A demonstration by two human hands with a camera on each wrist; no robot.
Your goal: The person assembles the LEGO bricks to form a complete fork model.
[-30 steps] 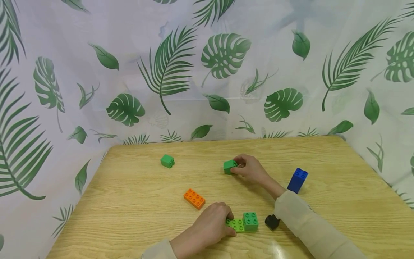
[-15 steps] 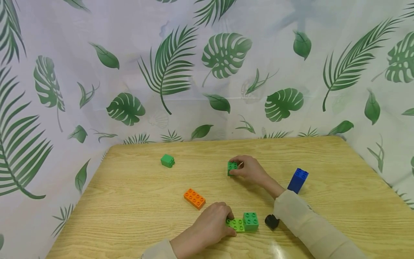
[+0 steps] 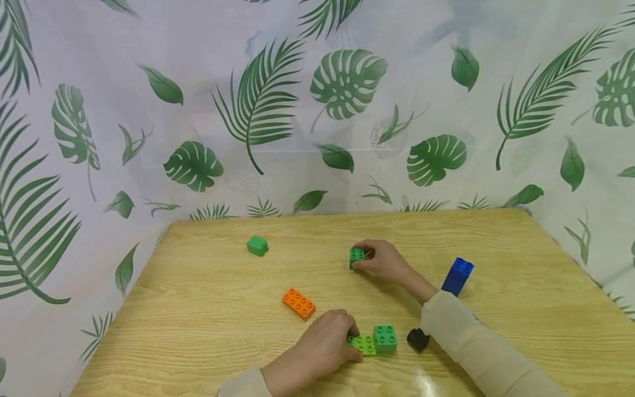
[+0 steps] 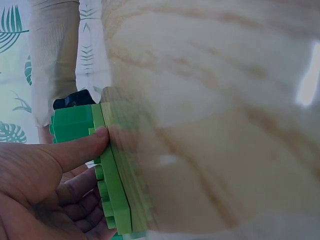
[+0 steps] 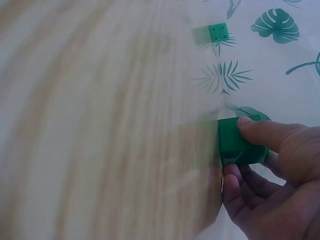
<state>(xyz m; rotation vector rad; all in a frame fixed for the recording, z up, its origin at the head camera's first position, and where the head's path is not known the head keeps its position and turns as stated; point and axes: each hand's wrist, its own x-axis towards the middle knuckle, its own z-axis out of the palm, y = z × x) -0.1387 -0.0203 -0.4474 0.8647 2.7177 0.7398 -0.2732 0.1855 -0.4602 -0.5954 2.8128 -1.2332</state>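
Observation:
My right hand (image 3: 384, 260) pinches a green toy building brick (image 3: 356, 258) between thumb and fingers toward the back of the table. Its studs face up, and in the right wrist view the green brick (image 5: 242, 140) stands on the tabletop. Nearer the front, my left hand (image 3: 322, 342) grips a flat light-green brick (image 3: 366, 345) by its long edges. The left wrist view shows the thumb on one side of the light-green brick (image 4: 114, 192) and fingers on the other. A taller green block (image 3: 384, 338) sits on the right end of that piece.
An orange brick (image 3: 299, 304) lies left of centre. Another green brick (image 3: 257, 246) rests on its side at the back left. A tall blue block (image 3: 457, 277) stands near the right forearm, with a small black piece (image 3: 418, 339) by the right sleeve. A leaf-print sheet (image 3: 317, 110) hangs behind the table.
My right hand has tipped the green brick from its side to upright, studs now on top. The left hand keeps its grip on the light-green brick in the same place.

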